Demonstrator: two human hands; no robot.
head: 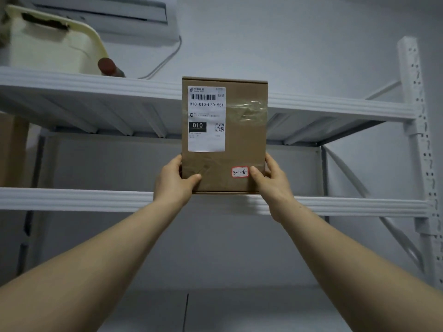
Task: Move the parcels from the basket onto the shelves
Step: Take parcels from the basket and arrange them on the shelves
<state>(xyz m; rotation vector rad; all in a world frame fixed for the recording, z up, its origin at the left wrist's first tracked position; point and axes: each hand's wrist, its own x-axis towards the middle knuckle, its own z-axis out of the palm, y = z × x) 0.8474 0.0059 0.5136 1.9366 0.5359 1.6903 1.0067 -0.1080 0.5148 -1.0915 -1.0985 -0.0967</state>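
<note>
A brown cardboard parcel (242,140) stands upright in front of the white shelving, its face toward me. It bears a white shipping label at the upper left and a small red-edged sticker reading 3-1-6 at the lower right. My left hand (175,182) grips its lower left corner, thumb on the front. My right hand (271,182) grips the lower right corner, thumb beside the sticker. The parcel's bottom edge is level with the front rail of the middle shelf (84,198). The upper shelf (96,88) runs behind its top. No basket is in view.
A cream plastic bin (52,44) and a dark-capped bottle (110,67) sit on the upper shelf at the left. A brown box (12,149) stands at the far left of the middle shelf. A perforated white upright (422,140) frames the right side. An air conditioner (107,13) hangs above.
</note>
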